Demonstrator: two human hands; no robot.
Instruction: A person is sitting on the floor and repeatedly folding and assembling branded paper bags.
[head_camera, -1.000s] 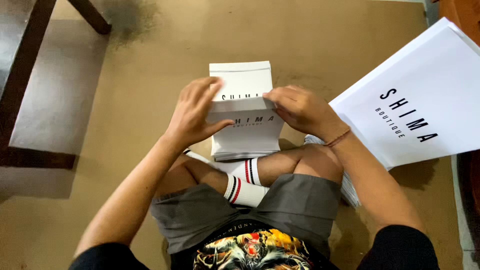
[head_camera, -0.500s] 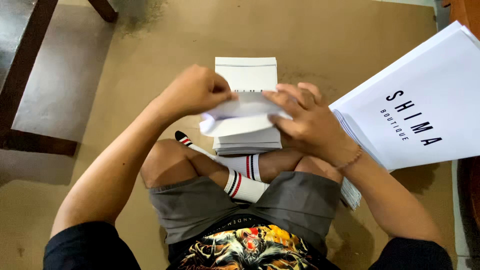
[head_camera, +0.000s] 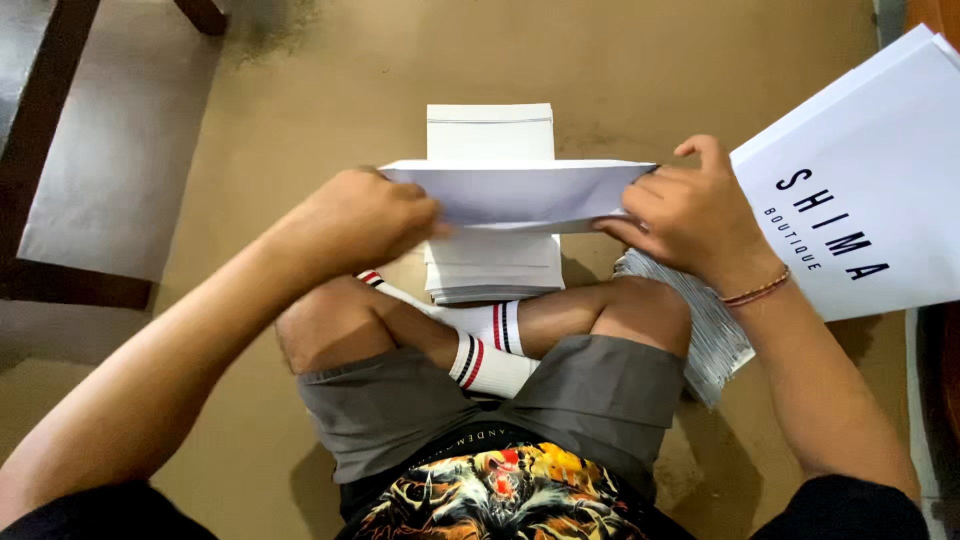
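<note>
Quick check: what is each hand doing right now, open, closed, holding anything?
Left hand: closed, gripping the left end of the white paper bag.
Right hand: closed, pinching the right end of the same bag.

Both forearms reach forward from the lower corners and converge above the crossed legs. The left hand (head_camera: 365, 215) is curled into a loose fist, knuckles up, fingers tucked under and pinched shut. The right hand (head_camera: 690, 215) faces it from the other side, thumb and fingertips pinched together, index finger raised slightly, with a thin band around the wrist.
</note>
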